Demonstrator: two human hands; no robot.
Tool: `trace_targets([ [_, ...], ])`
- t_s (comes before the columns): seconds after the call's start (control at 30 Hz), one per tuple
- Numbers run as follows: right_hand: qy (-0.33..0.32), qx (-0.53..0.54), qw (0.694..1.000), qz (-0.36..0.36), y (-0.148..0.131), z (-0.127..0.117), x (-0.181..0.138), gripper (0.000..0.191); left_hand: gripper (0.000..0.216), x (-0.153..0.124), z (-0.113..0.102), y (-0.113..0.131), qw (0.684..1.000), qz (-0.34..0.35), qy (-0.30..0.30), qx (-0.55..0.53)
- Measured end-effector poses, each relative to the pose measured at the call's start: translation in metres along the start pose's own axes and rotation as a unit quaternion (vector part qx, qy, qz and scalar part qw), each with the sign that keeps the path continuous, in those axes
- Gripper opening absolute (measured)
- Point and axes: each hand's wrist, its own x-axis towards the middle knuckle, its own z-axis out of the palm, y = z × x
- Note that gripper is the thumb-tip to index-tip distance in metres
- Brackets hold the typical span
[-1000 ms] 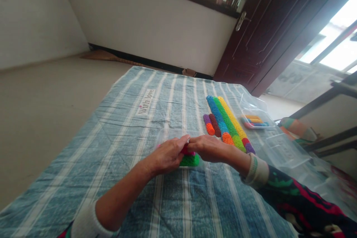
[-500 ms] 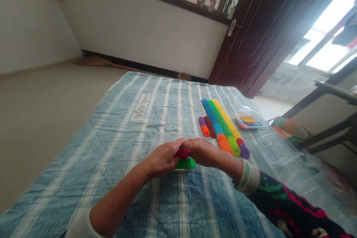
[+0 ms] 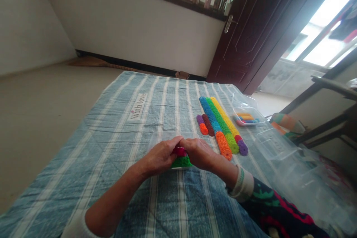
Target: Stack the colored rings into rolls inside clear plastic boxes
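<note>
My left hand [image 3: 162,155] and my right hand [image 3: 198,152] meet over a shallow clear plastic box [image 3: 156,137], fingertips close together. Both hands are closed around red crocheted pieces [image 3: 180,151], which show in the gap between them. Below the red, green crocheted pieces [image 3: 181,162] lie in the box. My fingers hide most of the box's contents. To the right of my hands, crocheted discs stand stacked on edge in long rows: a blue and orange row [image 3: 211,115], a green row [image 3: 220,117] and a yellow row [image 3: 224,114]. Two short rows, purple-orange [image 3: 202,124] and brown [image 3: 208,124], lie beside them.
A striped blue cloth [image 3: 111,130] covers the table. Farther right stand an open clear box [image 3: 251,122] with coloured pieces in it and another clear container [image 3: 276,145]. Clear plastic [image 3: 315,193] lies along the right edge. Behind are a brown door [image 3: 251,26] and a white wall.
The whole view has shifted slightly. My hands stay together over the box, around the red pieces, with hardly any movement.
</note>
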Motion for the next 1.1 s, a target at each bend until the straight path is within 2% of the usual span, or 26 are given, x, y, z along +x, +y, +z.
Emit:
trace_targets([
  [0.37, 0.036, 0.036, 0.999, -0.013, 0.003, 0.005, -0.002, 0.026, 0.047, -0.001, -0.004, 0.004, 0.999, 0.023, 0.002, -0.038],
  [0.67, 0.041, -0.003, 0.999, -0.023, 0.001, 0.003, -0.006, 0.022, 0.047, -0.001, -0.004, 0.006, 0.999, 0.015, -0.015, -0.027],
  [0.87, 0.052, -0.008, 0.996, -0.075, 0.002, 0.006, -0.009, 0.012, 0.049, -0.001, -0.003, 0.006, 0.999, 0.019, -0.027, -0.012],
  [1.1, 0.072, 0.007, 0.995, -0.074, 0.002, 0.008, -0.015, 0.022, 0.041, -0.001, -0.007, 0.014, 0.999, 0.028, -0.036, -0.006],
])
